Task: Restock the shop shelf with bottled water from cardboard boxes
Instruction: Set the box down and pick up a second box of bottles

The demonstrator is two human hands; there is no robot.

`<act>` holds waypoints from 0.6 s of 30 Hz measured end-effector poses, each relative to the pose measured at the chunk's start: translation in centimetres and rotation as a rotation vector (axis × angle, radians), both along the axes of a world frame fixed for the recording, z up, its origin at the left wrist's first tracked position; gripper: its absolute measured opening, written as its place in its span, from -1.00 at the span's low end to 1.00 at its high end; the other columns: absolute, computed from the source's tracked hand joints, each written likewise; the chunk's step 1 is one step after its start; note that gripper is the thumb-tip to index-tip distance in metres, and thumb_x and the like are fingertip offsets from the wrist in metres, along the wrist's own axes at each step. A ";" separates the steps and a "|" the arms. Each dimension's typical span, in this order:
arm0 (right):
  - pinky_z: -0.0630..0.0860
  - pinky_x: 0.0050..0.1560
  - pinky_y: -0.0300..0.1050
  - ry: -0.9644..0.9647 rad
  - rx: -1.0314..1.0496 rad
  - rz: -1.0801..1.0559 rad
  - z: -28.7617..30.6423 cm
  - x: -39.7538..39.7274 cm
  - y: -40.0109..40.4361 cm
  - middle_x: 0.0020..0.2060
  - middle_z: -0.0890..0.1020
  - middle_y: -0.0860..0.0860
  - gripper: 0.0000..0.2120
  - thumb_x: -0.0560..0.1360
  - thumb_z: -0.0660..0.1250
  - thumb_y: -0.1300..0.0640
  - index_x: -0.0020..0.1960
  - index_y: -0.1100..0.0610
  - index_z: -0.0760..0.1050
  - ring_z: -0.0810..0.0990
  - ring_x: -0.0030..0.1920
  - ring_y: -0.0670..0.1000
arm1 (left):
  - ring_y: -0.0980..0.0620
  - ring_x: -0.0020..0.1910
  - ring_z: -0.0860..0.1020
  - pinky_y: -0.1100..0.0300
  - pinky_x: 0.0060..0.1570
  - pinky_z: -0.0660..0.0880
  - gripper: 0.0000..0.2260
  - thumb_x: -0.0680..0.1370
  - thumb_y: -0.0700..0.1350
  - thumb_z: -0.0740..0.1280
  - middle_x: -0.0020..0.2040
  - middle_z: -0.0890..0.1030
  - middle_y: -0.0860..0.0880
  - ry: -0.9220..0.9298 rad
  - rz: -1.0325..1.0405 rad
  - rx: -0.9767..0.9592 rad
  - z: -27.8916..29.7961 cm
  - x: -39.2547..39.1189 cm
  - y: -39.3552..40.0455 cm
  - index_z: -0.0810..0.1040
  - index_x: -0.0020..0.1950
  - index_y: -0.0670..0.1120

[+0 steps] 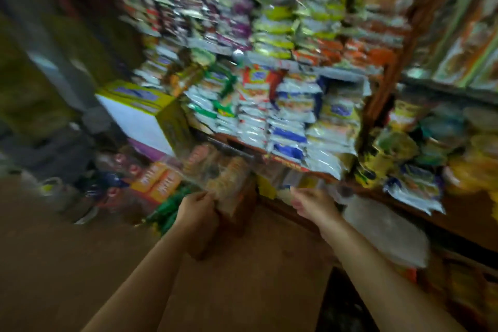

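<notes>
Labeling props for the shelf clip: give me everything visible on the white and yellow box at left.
The white and yellow box is a rectangular carton, apparently cardboard. Its broad face is plain white; the top and the right end are yellow, with blurred purple-blue print on top that cannot be read. It looks closed, and appears tilted in this wide-angle, motion-blurred view. It sits left of the stacked snack packets, at the shelf's left end, above orange packs. Neither hand touches it.
</notes>
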State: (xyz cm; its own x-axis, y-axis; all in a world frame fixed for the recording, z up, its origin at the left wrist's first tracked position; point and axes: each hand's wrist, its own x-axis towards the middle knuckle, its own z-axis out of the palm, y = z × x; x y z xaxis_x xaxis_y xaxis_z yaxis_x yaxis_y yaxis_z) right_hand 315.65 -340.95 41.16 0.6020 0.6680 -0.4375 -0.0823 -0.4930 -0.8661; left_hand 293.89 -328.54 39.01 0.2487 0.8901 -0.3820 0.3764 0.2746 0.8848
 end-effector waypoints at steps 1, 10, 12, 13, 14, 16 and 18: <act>0.53 -0.02 -0.01 0.007 0.022 0.048 2.2 -2.9 2.5 -0.23 0.63 0.14 -0.80 0.53 0.36 0.03 -0.23 0.09 0.54 0.59 -0.16 0.10 | 0.01 -0.29 0.55 0.17 -0.23 0.45 -0.77 0.59 -0.11 0.25 -0.37 0.57 -0.03 -0.002 0.042 0.018 2.3 -3.1 1.5 0.57 -0.24 -0.09; 0.53 -0.14 -0.10 -0.032 0.232 0.511 15.6 -31.3 22.3 -0.28 0.63 0.07 -0.81 0.53 0.36 0.03 -0.19 0.10 0.51 0.59 -0.25 0.03 | -0.07 -0.27 0.54 0.06 -0.07 0.48 -0.82 0.56 -0.09 0.32 -0.52 0.57 0.08 -0.010 0.451 0.160 16.5 -35.3 10.3 0.55 -0.24 -0.07; 0.54 -0.12 -0.03 -0.079 0.269 0.610 17.1 -37.5 25.8 -0.28 0.64 0.07 -0.78 0.52 0.37 0.00 -0.17 0.15 0.56 0.60 -0.25 0.05 | -0.08 -0.25 0.55 0.07 -0.17 0.43 -0.80 0.43 0.02 0.39 -0.47 0.57 -0.01 0.043 0.546 0.218 18.3 -42.1 11.5 0.64 -0.26 -0.10; 0.55 -0.06 0.02 -0.136 0.278 0.668 17.6 -40.5 27.6 -0.24 0.67 0.07 -0.75 0.51 0.37 -0.03 -0.15 0.15 0.59 0.61 -0.20 0.06 | -0.08 -0.24 0.56 0.09 -0.18 0.43 -0.78 0.43 0.05 0.38 -0.43 0.58 -0.03 0.123 0.560 0.261 19.0 -45.1 12.1 0.66 -0.27 -0.09; 0.53 -0.02 0.01 -0.206 0.292 0.747 18.1 -43.5 29.3 -0.18 0.68 0.05 -0.73 0.51 0.36 -0.07 -0.15 0.14 0.62 0.62 -0.13 0.07 | -0.08 -0.21 0.58 0.12 -0.18 0.44 -0.77 0.48 0.04 0.36 -0.37 0.60 -0.05 0.221 0.558 0.309 19.7 -47.9 12.7 0.67 -0.24 -0.08; 0.47 -0.03 -0.07 -0.371 0.329 0.903 19.5 -49.3 32.3 -0.08 0.68 0.04 -0.69 0.53 0.30 -0.10 -0.09 0.13 0.65 0.60 -0.03 0.06 | -0.08 -0.10 0.62 0.13 -0.12 0.47 -0.73 0.58 0.03 0.26 -0.17 0.67 -0.10 0.420 0.570 0.408 21.3 -52.7 14.0 0.68 -0.07 -0.11; 0.45 0.01 -0.10 -0.445 0.388 1.024 20.4 -55.1 35.8 -0.02 0.67 0.04 -0.69 0.55 0.28 -0.10 -0.03 0.13 0.65 0.59 0.06 0.05 | -0.08 0.03 0.60 0.14 -0.04 0.46 -0.66 0.61 0.05 0.19 -0.01 0.68 -0.10 0.520 0.594 0.443 22.4 -57.2 16.1 0.66 0.05 -0.13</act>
State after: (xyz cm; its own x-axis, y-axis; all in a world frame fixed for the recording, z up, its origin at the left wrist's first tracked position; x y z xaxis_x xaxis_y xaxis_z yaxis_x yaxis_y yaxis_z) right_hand 260.56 -305.19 61.57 -0.2431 0.9699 0.0144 0.5451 0.1489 -0.8250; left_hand 236.72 -312.44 61.38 -0.4068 0.9091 0.0899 0.6630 0.2261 0.7137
